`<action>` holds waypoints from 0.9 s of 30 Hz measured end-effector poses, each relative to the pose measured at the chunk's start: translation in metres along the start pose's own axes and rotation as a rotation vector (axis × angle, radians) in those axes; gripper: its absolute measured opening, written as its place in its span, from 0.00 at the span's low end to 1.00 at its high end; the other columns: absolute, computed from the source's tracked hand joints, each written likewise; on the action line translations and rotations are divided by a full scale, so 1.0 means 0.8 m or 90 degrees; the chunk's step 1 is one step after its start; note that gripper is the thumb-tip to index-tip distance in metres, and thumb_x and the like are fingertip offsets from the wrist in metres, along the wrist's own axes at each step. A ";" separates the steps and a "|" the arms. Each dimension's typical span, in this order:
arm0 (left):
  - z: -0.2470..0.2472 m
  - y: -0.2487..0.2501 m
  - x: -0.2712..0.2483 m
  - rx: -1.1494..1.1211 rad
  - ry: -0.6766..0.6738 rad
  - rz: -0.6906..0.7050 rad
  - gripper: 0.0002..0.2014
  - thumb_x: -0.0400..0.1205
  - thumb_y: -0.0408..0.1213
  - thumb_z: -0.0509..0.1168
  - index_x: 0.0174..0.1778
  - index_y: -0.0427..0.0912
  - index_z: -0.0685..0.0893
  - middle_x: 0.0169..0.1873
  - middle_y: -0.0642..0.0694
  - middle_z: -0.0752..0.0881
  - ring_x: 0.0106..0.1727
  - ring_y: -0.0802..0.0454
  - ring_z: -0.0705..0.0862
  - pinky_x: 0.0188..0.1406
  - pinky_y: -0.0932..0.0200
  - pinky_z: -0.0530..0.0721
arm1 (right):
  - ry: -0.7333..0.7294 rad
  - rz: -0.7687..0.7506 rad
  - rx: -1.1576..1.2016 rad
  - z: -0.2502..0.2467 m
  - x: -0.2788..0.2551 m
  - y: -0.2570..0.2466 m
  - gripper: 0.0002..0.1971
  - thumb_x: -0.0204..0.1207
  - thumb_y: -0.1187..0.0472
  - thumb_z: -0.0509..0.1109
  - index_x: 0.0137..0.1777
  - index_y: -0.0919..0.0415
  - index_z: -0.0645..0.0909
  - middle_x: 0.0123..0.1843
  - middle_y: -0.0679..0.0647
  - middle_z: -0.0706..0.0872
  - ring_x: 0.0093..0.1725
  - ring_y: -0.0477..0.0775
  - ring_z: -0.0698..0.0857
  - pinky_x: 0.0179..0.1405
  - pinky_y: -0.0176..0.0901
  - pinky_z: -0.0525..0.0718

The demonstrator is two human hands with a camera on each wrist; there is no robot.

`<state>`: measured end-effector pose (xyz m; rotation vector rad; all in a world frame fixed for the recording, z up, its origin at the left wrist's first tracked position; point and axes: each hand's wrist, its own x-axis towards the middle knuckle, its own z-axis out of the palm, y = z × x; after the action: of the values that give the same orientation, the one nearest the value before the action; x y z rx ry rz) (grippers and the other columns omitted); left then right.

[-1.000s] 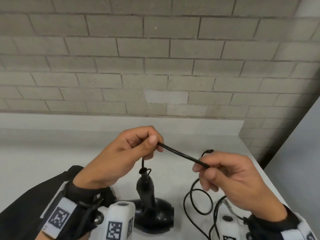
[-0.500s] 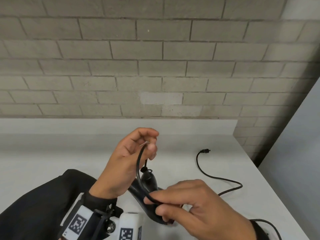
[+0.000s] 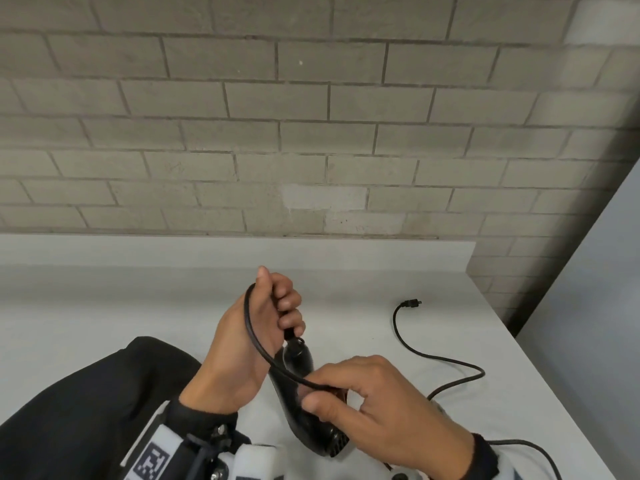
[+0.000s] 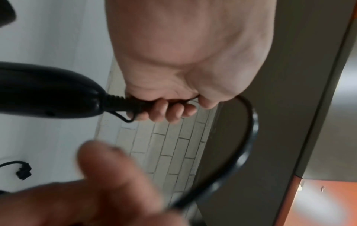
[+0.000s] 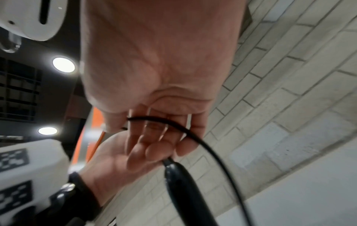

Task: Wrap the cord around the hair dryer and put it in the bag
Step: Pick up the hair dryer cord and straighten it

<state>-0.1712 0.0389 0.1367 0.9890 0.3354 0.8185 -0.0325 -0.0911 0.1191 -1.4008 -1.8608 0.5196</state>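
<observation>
The black hair dryer (image 3: 304,407) was held above the white table (image 3: 104,306), close in front of the person, with its handle end raised toward the brick wall (image 3: 311,133) and its vented body lower, near the bottom of the head view. The left hand (image 3: 256,341) was closed in a fist around the cord (image 3: 258,344) just where the ribbed strain relief leaves the handle, as was seen in the left wrist view. From the top of that fist the cord was looped over the back of the hand and down to the right hand (image 3: 377,414), where it was pinched between thumb and fingers against the dryer's body. The rest of the cord was trailed across the table to the right, and its plug (image 3: 412,303) was laid flat well apart from both hands. A bag was not seen in any view.
</observation>
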 end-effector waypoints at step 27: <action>-0.002 -0.004 -0.012 0.175 -0.036 -0.104 0.09 0.78 0.40 0.70 0.47 0.38 0.84 0.47 0.41 0.87 0.48 0.41 0.88 0.51 0.52 0.86 | 0.141 0.081 -0.158 -0.072 0.007 0.039 0.05 0.75 0.49 0.74 0.47 0.46 0.90 0.36 0.34 0.87 0.43 0.33 0.80 0.42 0.23 0.72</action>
<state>-0.1773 0.0319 0.1323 1.2203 0.4829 0.6045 0.0302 -0.0816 0.1360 -1.6753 -1.7084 0.1877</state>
